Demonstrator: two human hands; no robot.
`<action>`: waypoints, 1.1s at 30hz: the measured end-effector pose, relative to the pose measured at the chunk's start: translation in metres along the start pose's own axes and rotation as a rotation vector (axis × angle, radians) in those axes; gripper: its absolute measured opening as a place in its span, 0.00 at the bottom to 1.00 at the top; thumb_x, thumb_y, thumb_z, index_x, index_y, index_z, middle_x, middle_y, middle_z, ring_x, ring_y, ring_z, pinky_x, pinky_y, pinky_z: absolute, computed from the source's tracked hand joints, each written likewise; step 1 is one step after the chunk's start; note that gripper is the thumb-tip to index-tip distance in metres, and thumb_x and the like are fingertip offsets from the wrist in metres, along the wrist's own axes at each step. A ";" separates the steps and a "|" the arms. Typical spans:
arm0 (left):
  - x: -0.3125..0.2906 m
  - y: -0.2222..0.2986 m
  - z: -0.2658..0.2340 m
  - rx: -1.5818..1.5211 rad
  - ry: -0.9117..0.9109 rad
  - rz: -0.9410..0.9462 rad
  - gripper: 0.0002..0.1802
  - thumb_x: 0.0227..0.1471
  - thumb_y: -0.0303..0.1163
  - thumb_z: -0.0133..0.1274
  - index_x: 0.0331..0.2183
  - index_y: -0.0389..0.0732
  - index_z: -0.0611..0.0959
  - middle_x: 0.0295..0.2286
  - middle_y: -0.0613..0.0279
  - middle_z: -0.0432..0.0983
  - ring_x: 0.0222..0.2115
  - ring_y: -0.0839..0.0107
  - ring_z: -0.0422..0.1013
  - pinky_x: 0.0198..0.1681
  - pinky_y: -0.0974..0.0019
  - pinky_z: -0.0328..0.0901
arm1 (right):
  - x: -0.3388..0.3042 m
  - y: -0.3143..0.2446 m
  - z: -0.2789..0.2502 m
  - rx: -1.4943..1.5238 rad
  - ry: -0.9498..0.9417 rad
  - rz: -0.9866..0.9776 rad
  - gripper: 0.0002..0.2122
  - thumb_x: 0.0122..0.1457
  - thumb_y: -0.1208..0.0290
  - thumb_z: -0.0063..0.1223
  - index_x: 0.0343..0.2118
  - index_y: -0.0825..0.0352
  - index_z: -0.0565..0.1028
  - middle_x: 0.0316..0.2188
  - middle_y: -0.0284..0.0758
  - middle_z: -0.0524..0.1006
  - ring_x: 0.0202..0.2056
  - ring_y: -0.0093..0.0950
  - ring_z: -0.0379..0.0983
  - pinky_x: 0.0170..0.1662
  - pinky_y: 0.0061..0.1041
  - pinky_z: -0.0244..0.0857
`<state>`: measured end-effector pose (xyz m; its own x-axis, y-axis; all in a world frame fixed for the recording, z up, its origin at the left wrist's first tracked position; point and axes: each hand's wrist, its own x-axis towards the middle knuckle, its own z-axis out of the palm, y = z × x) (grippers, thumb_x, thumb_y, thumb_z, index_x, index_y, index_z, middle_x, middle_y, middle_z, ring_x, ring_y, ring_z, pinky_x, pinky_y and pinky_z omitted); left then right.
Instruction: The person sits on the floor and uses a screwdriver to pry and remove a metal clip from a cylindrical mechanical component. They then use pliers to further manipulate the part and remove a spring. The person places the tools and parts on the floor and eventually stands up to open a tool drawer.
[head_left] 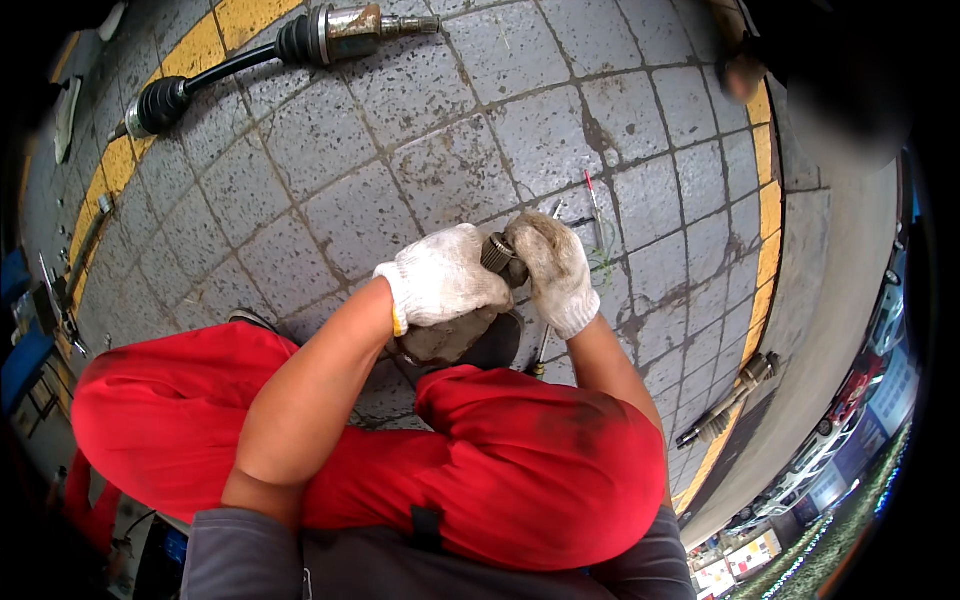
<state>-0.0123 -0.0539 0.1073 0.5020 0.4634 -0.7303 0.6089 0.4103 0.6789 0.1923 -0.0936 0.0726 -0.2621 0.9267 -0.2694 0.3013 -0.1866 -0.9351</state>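
Both my hands, in soiled white knit gloves, meet in front of my knees. My left hand (pixel 452 275) is closed around a small dark metal part with ribbed, spline-like sides (pixel 497 253). From the other side my right hand (pixel 552 262) grips the same part, its fingers bent over the top. The gloves hide much of this piece. A dirty grey-brown rag or cloth-like thing (pixel 447 340) shows just below my left hand; whether that hand touches it I cannot tell.
A drive axle with black rubber boots (pixel 232 66) lies at the far left across a yellow line. Another axle piece (pixel 728 400) rests by the right yellow edge. A thin red-tipped rod (pixel 591 190) lies beyond my right hand. Tools (pixel 58 305) are at far left.
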 end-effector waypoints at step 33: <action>0.038 -0.033 0.025 0.227 0.139 -0.175 0.23 0.46 0.41 0.57 0.41 0.37 0.90 0.42 0.38 0.84 0.46 0.44 0.81 0.52 0.49 0.75 | 0.006 0.055 0.056 0.260 0.226 0.314 0.13 0.71 0.67 0.58 0.33 0.73 0.80 0.25 0.31 0.78 0.30 0.17 0.66 0.33 0.26 0.65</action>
<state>0.0020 -0.0694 0.0556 0.2986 0.5105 -0.8064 0.8081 0.3143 0.4982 0.1560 -0.1163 0.0068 0.0200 0.8549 -0.5184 0.0871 -0.5180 -0.8509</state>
